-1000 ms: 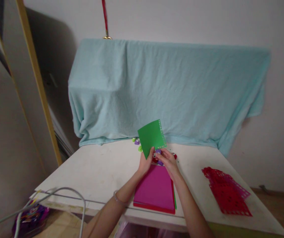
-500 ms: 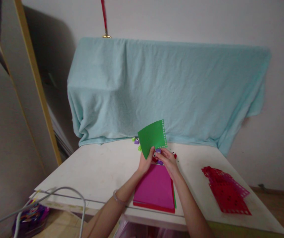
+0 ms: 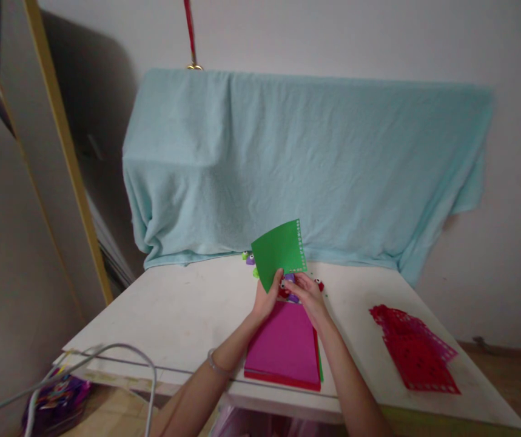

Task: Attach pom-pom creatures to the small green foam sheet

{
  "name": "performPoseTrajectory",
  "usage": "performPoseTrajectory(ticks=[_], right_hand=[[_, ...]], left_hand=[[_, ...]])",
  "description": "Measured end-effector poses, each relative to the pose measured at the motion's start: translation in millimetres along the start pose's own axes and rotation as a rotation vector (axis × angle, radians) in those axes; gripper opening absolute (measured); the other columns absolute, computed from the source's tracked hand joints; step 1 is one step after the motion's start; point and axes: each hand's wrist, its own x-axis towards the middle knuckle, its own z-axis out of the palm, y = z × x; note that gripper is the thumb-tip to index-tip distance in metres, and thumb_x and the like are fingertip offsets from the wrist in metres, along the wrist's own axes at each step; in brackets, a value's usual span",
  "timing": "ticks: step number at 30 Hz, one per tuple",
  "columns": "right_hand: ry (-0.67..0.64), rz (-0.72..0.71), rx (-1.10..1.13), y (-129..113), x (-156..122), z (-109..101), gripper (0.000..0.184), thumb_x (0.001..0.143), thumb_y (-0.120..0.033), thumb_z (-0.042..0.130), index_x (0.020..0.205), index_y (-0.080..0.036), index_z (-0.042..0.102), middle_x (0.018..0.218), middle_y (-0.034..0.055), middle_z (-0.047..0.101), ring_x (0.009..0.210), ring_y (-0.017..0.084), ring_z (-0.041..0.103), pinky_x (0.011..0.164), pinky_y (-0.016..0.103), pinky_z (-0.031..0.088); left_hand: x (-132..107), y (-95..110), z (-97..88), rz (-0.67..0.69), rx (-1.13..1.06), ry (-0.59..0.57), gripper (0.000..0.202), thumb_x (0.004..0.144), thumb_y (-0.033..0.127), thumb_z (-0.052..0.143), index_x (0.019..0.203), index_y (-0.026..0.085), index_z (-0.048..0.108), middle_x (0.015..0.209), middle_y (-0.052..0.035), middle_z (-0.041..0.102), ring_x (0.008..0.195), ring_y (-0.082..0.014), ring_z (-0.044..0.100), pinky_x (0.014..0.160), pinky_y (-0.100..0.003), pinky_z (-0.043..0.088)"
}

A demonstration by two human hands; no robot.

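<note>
The left hand (image 3: pixel 266 298) pinches a green sheet (image 3: pixel 278 252) near its lower corner: the thumb presses the front face; the fingers behind are hidden. The right hand (image 3: pixel 312 298) grips a small purple piece (image 3: pixel 291 278) at the sheet's lower edge, thumb against its near side. Whether the paper sits inside the piece cannot be told.

At the near left edge of the white table (image 3: pixel 173 315), a pale cable (image 3: pixel 126 347) forms a loop. The paper stack (image 3: pixel 281 346), magenta uppermost, lies between the forearms, a position that presumably suits both hands. Perforated red sheets (image 3: pixel 417 358) lie well apart to the right, probably to separate holed paper from plain.

Beyond the stack, the green sheet tilts upward. Holes line its right edge and part of its lower edge; the corner grip appears chosen to leave these edges accessible. A red piece (image 3: pixel 282 292) shows between the hands; its support is unclear. A red figure (image 3: pixel 319 284) lies just beyond the right hand. Green and purple figures (image 3: pixel 250 260) sit left of the sheet.

Behind, a light-blue blanket (image 3: pixel 310 158) hangs to the table's far edge.
</note>
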Motion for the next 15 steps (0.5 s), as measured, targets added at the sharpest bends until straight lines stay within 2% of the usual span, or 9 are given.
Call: performPoseTrajectory(ticks=[8,15], right_hand=[[0.001,-0.009,0.016,-1.3,-1.7,1.3,0.037,0.069,-0.033,0.082,0.101,-0.018,0.069,0.101,0.0060,0.070,0.093,0.021,0.065,0.083,0.031,0.050],[0.030,-0.016,0.012,0.2,-1.3,1.5,0.037,0.068,-0.034,0.083,0.098,-0.017,0.068,0.099,0.0066,0.070,0.088,0.021,0.065,0.078,0.031,0.052]], left_hand=[[-0.1,-1.2,-0.9,-0.015,0.018,-0.036,0.046,0.087,0.057,0.056,0.088,0.011,0.060,0.076,-0.0051,0.061,0.067,-0.0139,0.055,0.062,-0.024,0.046],[0.7,-1.2,-1.0,0.030,0.055,-0.058,0.044,0.088,0.055,0.054,0.089,0.011,0.061,0.079,-0.0062,0.062,0.070,-0.0152,0.057,0.066,-0.026,0.047]])
